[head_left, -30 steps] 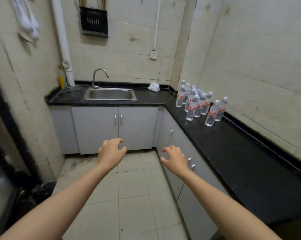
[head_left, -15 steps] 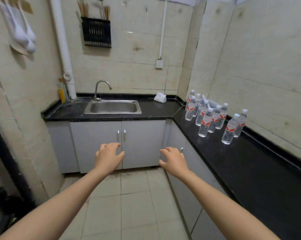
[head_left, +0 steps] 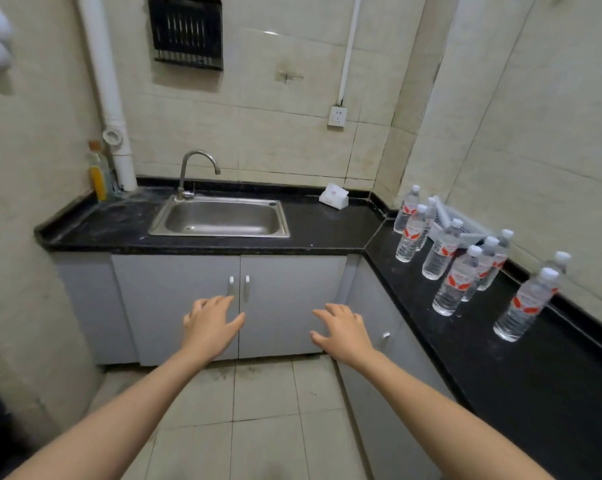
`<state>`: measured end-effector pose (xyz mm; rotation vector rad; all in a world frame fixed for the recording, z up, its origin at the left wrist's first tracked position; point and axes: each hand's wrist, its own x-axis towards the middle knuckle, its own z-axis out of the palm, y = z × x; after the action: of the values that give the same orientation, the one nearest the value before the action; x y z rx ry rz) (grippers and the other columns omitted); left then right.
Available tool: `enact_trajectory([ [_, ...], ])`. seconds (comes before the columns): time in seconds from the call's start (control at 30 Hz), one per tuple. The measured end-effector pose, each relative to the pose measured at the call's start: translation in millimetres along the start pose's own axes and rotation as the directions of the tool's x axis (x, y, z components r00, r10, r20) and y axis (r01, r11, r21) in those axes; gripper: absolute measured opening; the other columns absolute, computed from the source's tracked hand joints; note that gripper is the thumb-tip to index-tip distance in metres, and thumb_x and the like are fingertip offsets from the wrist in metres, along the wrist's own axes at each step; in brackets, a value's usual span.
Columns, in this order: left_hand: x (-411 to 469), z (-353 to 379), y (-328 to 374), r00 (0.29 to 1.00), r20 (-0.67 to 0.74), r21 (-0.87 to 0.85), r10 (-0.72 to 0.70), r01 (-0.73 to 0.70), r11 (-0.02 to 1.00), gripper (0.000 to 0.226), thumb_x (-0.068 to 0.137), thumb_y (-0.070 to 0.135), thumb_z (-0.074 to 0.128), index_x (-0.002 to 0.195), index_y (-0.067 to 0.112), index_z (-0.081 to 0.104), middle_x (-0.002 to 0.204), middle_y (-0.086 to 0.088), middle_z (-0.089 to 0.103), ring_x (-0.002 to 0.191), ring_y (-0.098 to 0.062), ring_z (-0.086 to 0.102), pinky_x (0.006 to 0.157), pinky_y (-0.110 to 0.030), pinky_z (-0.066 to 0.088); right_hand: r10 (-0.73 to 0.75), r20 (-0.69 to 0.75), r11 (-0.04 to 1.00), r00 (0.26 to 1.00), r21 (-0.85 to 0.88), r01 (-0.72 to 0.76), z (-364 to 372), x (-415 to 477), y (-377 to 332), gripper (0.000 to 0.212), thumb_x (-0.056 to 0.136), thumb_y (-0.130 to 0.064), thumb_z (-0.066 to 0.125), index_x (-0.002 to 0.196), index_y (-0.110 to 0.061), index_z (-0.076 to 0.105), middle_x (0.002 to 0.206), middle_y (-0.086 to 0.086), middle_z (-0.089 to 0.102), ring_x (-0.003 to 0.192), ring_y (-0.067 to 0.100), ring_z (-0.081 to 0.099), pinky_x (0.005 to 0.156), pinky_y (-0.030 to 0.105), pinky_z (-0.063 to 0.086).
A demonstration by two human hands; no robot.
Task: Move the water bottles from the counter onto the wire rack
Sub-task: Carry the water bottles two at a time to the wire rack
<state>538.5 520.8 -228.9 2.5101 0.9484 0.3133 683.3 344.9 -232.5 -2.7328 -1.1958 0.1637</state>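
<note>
Several clear water bottles (head_left: 455, 282) with white caps and red labels stand upright in a cluster on the black counter (head_left: 500, 358) along the right wall. The nearest bottle (head_left: 526, 306) stands a little apart at the front. A white wire rack (head_left: 460, 225) lies behind the cluster against the wall, partly hidden by the bottles. My left hand (head_left: 211, 322) and my right hand (head_left: 343, 329) hover over the floor in front of the cabinet doors, fingers spread, holding nothing. Both hands are well left of the bottles.
A steel sink (head_left: 220, 220) with a tap sits in the back counter. A white tissue pack (head_left: 334, 196) lies near the corner. A yellow bottle (head_left: 98, 171) stands by the white pipe (head_left: 107, 88). A black utensil holder (head_left: 186, 31) hangs on the wall. Grey cabinets (head_left: 175, 306) run under the counters.
The view has moved closer to the counters and tilted up. The bottles now appear larger and lower on the right. Both hands stay open and empty in front of me.
</note>
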Motion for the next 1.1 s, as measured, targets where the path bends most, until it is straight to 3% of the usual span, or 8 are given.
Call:
enact_trajectory([
  [0.2,136,7,-37,0.999,0.043,-0.022,0.003,-0.002,1.000,0.051,0.091,0.039,0.044,0.137,0.016,0.038,0.146,-0.004,0.040,0.135,-0.027,0.029,0.107,-0.042,0.028,0.086,0.038,0.996,0.996,-0.002,-0.086,13,118,-4,0.054,0.091,-0.040,0.046,0.140,-0.020,0.035,0.148,0.006,0.033,0.138,0.022,0.024,0.110,0.039,0.020],
  [0.37,259,5,-36,0.996,0.063,-0.039,0.063,-0.060,0.997,0.052,0.090,0.035,0.047,0.136,0.013,0.040,0.146,-0.007,0.039,0.133,-0.032,0.031,0.108,-0.041,0.028,0.287,0.013,0.956,0.958,0.062,-0.288,1,192,14,0.055,0.091,-0.039,0.046,0.140,-0.020,0.033,0.145,0.005,0.037,0.135,0.024,0.029,0.108,0.039,0.025],
  [0.5,320,41,-4,0.981,0.159,-0.102,0.115,-0.099,0.990,0.051,0.088,0.032,0.051,0.134,0.011,0.043,0.142,-0.011,0.045,0.129,-0.035,0.036,0.105,-0.041,0.032,0.444,0.047,0.892,0.895,0.074,-0.446,0,207,46,0.056,0.091,-0.038,0.047,0.141,-0.020,0.031,0.145,0.004,0.036,0.135,0.024,0.029,0.107,0.038,0.026],
  [0.73,359,133,100,0.866,0.372,-0.132,0.334,-0.307,0.942,0.052,0.091,0.038,0.044,0.137,0.015,0.037,0.147,-0.005,0.038,0.134,-0.028,0.031,0.107,-0.038,0.029,0.688,0.047,0.714,0.724,0.138,-0.687,-4,204,143,0.057,0.090,-0.037,0.049,0.141,-0.019,0.031,0.144,0.004,0.036,0.134,0.023,0.031,0.105,0.036,0.030],
  [0.87,395,160,165,0.838,0.351,-0.155,0.417,-0.387,0.909,0.053,0.091,0.037,0.044,0.138,0.015,0.036,0.147,-0.004,0.038,0.133,-0.028,0.032,0.106,-0.037,0.030,0.733,-0.034,0.661,0.680,0.274,-0.699,-10,224,202,0.058,0.088,-0.036,0.053,0.139,-0.017,0.033,0.141,0.006,0.040,0.131,0.025,0.035,0.106,0.038,0.033],
  [1.1,461,189,277,0.828,0.269,-0.201,0.492,-0.451,0.869,0.049,0.091,0.035,0.046,0.136,0.016,0.038,0.145,-0.001,0.040,0.132,-0.025,0.032,0.104,-0.039,0.031,0.718,-0.104,0.629,0.688,0.519,-0.579,-30,297,294,0.063,0.087,-0.032,0.058,0.140,-0.014,0.030,0.143,0.008,0.040,0.134,0.022,0.036,0.109,0.033,0.031],
])
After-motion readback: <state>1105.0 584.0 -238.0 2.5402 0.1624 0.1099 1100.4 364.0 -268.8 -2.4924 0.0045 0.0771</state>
